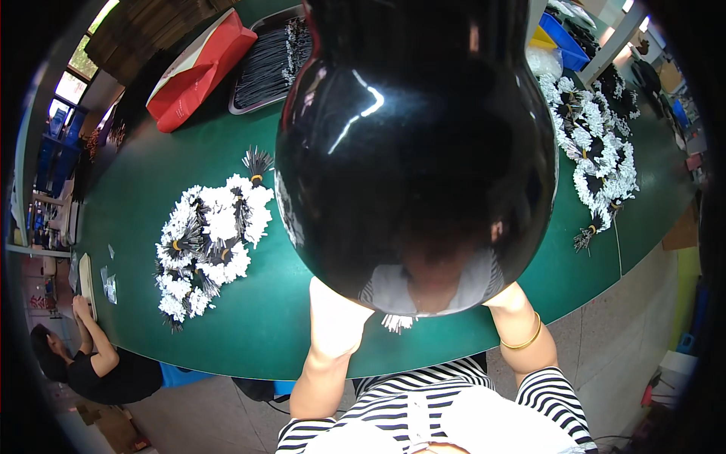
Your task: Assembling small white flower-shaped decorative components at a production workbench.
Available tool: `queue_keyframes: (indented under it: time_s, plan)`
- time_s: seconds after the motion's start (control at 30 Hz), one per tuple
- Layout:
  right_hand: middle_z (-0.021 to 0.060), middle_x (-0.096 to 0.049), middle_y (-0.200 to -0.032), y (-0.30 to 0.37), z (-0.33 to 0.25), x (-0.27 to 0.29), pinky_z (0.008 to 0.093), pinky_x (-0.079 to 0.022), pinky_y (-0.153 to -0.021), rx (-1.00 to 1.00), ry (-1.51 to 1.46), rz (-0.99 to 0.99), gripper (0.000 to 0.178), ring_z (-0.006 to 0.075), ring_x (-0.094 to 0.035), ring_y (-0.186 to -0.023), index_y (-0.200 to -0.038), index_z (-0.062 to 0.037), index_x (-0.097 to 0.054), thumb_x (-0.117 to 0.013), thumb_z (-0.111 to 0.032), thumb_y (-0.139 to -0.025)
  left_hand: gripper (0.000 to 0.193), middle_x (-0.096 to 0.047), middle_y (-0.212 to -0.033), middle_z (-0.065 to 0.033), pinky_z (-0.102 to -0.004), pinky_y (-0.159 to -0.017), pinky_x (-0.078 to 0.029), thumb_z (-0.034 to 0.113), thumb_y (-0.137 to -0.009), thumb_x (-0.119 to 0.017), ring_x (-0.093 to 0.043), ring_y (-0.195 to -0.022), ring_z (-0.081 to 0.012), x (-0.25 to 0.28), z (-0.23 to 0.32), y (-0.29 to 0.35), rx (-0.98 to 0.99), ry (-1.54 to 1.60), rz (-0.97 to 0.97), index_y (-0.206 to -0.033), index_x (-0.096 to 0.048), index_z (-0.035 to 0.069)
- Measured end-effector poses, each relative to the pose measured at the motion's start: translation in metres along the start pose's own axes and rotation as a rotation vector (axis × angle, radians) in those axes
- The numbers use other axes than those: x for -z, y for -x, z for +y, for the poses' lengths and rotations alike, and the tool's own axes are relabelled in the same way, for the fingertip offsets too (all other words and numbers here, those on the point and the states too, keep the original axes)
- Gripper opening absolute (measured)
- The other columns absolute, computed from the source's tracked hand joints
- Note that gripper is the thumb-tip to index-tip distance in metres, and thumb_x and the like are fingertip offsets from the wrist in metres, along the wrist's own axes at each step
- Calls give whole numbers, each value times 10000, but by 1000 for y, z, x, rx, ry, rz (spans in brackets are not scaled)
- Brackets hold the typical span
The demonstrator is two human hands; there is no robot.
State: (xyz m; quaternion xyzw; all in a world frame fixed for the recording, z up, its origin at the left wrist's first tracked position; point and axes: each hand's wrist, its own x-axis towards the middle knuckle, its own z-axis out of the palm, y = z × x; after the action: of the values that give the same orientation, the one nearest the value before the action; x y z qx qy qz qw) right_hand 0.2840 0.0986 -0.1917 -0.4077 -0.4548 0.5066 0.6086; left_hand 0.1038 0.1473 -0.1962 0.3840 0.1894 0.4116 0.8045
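A large glossy black dome, which looks like a lamp shade [423, 174], hangs over the middle of the green table [302, 344] and hides what lies beneath it. My left hand [334, 318] reaches under its lower left edge, with only the back of the hand and wrist showing. On the other side my right hand [508, 297] goes under the lower right edge, a gold bangle on its wrist. All fingers are hidden, so I cannot tell what they hold. Between my hands, a few white connector ends [398, 323] peek out below the dome.
Bundles of black wires with white connectors [219, 219] lie left of the dome, more bundles [597, 151] to its right. Behind are a metal tray of black wires [265, 68], a red bag [200, 76] and a blue bin [563, 45]. A person [98, 371] sits at the left.
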Motion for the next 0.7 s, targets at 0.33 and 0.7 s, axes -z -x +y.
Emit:
queue_keyframes:
  time_s: [0.33, 0.7]
  plan:
    - [107, -495, -1170, -3, 2, -2, 294, -397, -896, -4, 65, -21, 591, 161, -475, -1043, -1221, 20, -400, -679, -32, -703, 509, -555, -1019, -189, -293, -826, -414, 193, -708, -620, -547, -902, -200, 1, -2, -4, -78, -264, -39, -1062, -469, -141]
    - [121, -395, -1279, 1, 1, -5, 302, -374, -910, -74, -221, -10, 719, 196, -408, -1146, -1284, 5, -306, -699, -103, -692, 173, -591, -731, -107, -260, -599, -442, 49, -676, -638, -545, -615, -186, -15, 8, -6, -215, -776, 44, -813, -575, -36]
